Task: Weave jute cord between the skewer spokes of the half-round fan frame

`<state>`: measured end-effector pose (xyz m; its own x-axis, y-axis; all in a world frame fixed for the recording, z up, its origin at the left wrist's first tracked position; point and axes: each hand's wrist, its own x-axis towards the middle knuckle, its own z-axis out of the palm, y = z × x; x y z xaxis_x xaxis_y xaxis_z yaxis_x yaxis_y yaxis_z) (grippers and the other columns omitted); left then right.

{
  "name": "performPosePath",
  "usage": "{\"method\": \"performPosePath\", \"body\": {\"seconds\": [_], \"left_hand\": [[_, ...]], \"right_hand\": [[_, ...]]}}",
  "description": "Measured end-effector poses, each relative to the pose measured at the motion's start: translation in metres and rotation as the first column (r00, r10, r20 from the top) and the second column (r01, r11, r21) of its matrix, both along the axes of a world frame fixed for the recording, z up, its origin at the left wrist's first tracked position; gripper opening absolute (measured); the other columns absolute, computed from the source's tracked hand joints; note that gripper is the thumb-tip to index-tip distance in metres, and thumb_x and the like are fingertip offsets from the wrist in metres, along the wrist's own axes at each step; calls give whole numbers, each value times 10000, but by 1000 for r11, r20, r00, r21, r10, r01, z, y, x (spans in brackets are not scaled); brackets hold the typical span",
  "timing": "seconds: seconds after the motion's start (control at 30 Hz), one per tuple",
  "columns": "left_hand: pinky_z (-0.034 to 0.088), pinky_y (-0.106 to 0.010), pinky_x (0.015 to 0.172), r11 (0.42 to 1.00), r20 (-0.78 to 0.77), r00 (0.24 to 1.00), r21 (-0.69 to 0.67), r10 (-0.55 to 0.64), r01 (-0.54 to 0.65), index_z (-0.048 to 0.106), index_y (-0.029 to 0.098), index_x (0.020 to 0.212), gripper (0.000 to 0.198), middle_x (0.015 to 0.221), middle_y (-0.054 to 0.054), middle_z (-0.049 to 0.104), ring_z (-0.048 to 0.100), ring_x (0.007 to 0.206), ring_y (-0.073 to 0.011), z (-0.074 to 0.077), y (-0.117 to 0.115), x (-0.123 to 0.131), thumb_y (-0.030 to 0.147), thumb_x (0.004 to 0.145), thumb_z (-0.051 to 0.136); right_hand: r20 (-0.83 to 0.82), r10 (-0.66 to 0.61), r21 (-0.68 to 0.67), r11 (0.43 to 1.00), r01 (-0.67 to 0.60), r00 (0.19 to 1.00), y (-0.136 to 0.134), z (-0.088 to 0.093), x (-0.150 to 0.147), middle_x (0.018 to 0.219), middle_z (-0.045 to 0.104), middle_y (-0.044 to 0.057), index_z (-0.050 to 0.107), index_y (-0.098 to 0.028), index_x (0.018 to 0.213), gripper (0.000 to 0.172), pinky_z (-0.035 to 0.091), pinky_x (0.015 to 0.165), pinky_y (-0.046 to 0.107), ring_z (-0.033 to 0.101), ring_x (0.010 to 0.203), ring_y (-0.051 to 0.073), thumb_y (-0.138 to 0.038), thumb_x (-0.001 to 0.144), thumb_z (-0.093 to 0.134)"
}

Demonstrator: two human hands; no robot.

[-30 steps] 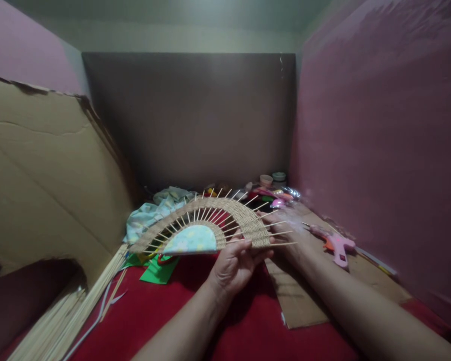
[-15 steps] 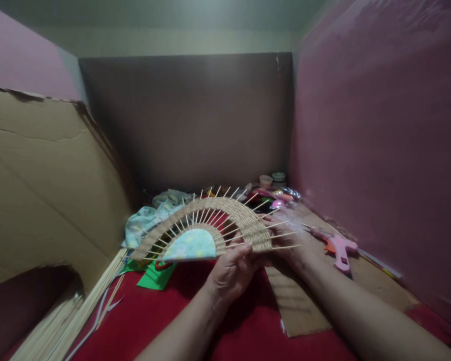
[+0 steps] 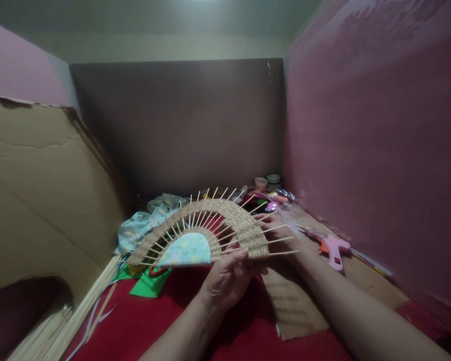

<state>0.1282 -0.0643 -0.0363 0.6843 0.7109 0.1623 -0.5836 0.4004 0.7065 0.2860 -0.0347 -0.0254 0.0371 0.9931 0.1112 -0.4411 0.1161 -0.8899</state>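
Although the view has swung slightly over the last 1 second, bringing the pink right-hand wall (image 3: 372, 160) a little farther in, the woven fan (image 3: 248, 228) has kept its place in the person's grip. Its patterned cloth patch (image 3: 186, 249) and projecting sticks (image 3: 258, 208) look no different either, so I judge that nothing has been added and that the piece is being steadied or looked over rather than worked on. The left hand (image 3: 227, 278) is clamped on the right end of the fan's outer band, thumb on the near face, fingers passing underneath. The right hand (image 3: 285, 233) lies behind the sticks at that same end; its fingers are partly hidden, so I cannot tell whether they close on anything. The fan is held up above the red cloth (image 3: 128, 331), straight edge nearest, with shadows falling on the cardboard (image 3: 302, 311). On that cardboard the pink glue gun (image 3: 330, 241) lies apart from the 2 hands, just beyond the right forearm, and seems undisturbed.
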Motion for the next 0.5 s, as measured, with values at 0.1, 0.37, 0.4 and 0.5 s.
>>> {"method": "performPosePath", "body": {"seconds": [0.1, 0.37, 0.4, 0.5], "left_hand": [[461, -376, 739, 1000, 1, 1000, 8, -15, 15, 551, 154, 1177, 369, 1040, -119, 642, 589, 923, -238, -1, 0, 0, 100, 831, 435], [466, -387, 724, 998, -25, 998, 28, -51, 51, 609, 135, 1078, 306, 1010, -118, 647, 596, 876, -230, 1, -7, 2, 108, 826, 436], [467, -386, 720, 999, -31, 998, 27, -46, 47, 620, 126, 1053, 293, 992, -120, 652, 597, 872, -232, 1, -7, 2, 108, 824, 438], [468, -384, 712, 999, -43, 999, 20, -31, 32, 634, 117, 1015, 273, 970, -124, 660, 602, 852, -229, 0, -7, 3, 108, 819, 444]], "right_hand": [[23, -54, 29, 998, 54, 998, 3, 0, 2, 697, 675, 34, 673, -153, 726, 238, 464, 649, 302, 612, 649, 161, -262, 541, 777], [117, -207, 113, 974, 194, 971, 11, -2, 3, 695, 657, 26, 670, -165, 719, 189, 430, 604, 291, 573, 630, 158, -268, 572, 731], [124, -233, 124, 968, 218, 964, 12, -2, 3, 687, 652, 25, 668, -166, 722, 192, 425, 590, 291, 567, 623, 160, -273, 573, 725], [134, -308, 160, 945, 286, 942, 16, -2, 2, 642, 625, 13, 655, -169, 697, 188, 407, 562, 286, 540, 591, 153, -294, 569, 715]]}}
